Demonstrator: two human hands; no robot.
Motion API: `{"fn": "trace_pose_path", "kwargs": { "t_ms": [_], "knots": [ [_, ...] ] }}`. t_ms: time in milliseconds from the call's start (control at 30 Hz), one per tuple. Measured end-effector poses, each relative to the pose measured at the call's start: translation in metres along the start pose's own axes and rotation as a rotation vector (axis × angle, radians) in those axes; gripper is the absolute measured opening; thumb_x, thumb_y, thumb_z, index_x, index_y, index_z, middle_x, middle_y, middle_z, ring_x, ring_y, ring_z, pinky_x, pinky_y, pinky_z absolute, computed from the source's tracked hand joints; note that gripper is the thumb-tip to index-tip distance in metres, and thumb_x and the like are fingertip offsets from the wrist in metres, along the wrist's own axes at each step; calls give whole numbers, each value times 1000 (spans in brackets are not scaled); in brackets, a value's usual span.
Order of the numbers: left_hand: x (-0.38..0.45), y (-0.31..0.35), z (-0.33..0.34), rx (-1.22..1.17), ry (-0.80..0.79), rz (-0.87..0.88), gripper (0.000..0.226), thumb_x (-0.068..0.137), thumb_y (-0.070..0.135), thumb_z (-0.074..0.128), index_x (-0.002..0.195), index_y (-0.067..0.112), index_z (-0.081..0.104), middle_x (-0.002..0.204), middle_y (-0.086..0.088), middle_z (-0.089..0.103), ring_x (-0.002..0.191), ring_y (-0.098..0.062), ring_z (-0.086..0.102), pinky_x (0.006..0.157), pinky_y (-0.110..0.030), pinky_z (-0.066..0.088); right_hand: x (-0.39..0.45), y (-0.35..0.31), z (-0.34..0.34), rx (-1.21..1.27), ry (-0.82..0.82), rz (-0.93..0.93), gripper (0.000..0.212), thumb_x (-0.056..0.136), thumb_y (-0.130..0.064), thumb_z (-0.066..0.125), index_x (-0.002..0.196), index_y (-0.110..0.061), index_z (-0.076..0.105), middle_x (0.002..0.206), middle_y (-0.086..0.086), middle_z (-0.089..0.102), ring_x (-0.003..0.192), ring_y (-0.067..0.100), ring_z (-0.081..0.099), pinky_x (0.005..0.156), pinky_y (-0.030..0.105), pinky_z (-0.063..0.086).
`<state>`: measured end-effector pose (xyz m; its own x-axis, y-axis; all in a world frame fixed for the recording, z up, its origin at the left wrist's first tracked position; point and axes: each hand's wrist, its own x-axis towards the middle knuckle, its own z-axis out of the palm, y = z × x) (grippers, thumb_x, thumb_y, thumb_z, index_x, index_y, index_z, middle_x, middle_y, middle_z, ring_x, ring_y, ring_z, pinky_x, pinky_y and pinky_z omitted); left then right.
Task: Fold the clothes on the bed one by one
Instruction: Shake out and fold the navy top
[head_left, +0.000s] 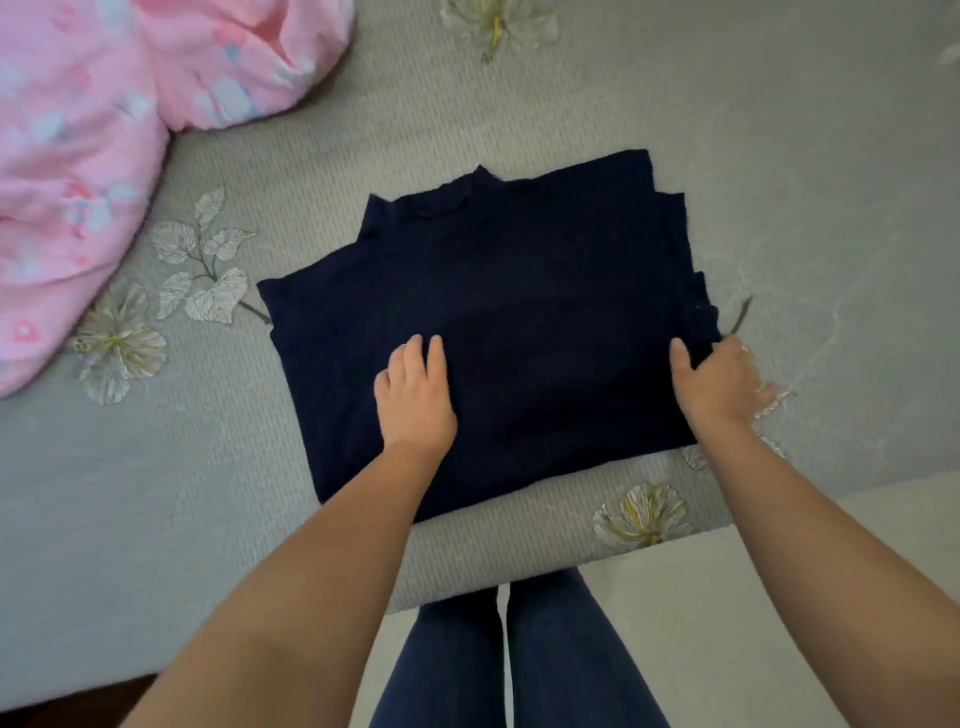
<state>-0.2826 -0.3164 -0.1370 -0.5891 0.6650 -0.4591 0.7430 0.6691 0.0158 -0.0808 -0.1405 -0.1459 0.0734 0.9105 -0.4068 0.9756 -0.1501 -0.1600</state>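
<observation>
Fingers (423, 353) of the left hand (415, 400) lie straight, pressing flat on the navy top (519, 291), which sits partly folded on the bed (623, 104). Right hand (719, 384) pinches its right edge. Pink bedding (104, 130) lies far left.

Bed (571, 93): grey ribbed cover with pale embroidered flowers and leaves; near edge curves down at lower right, above a pale floor (753, 597). Navy garment (519, 322) lies flat near the near edge, folded to a rough rectangle, collar pointing away, layered edges stepped along its right side. Pink quilt (88, 156), floral print, bunched at the upper left; apart from the garment.
</observation>
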Motion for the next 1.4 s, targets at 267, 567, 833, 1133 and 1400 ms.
{"fn": "trace_pose_path", "kwargs": {
  "t_ms": [267,567,833,1133,1400],
  "knots": [
    [127,150,-50,271,28,599,71,86,8,53,144,11,13,139,-8,35,109,-24,50,72,-30,37,10,10,3,115,-126,47,44,85,-46,56,107,-8,60,100,9,64,100,28,55,94,41,28],
    [199,206,-70,297,-207,746,94,79,-3,57,146,29,0,152,-4,20,127,-26,39,90,-37,44,8,13,4,312,-116,-77,19,85,-20,61,96,-6,54,80,6,57,82,25,57,82,35,38],
    [172,153,-96,9,35,755,20,85,0,48,102,-2,58,110,-19,47,93,-31,49,68,-30,34,-39,1,-21,428,42,-295,38,73,-1,68,65,-14,34,57,-10,30,57,17,39,45,25,18],
    [103,-43,-146,-159,162,948,25,64,-24,51,86,-15,59,93,-34,51,87,-43,53,74,-28,34,-207,-101,-5,271,289,-540,36,36,19,70,55,-4,50,53,9,49,35,20,40,41,22,25],
    [91,-177,-94,-90,-2,837,37,67,-21,56,103,-13,58,108,-30,52,99,-40,54,83,-37,42,-308,-152,116,42,102,-533,36,32,2,83,46,-14,54,51,0,52,41,12,47,38,17,30]
  ]
}}
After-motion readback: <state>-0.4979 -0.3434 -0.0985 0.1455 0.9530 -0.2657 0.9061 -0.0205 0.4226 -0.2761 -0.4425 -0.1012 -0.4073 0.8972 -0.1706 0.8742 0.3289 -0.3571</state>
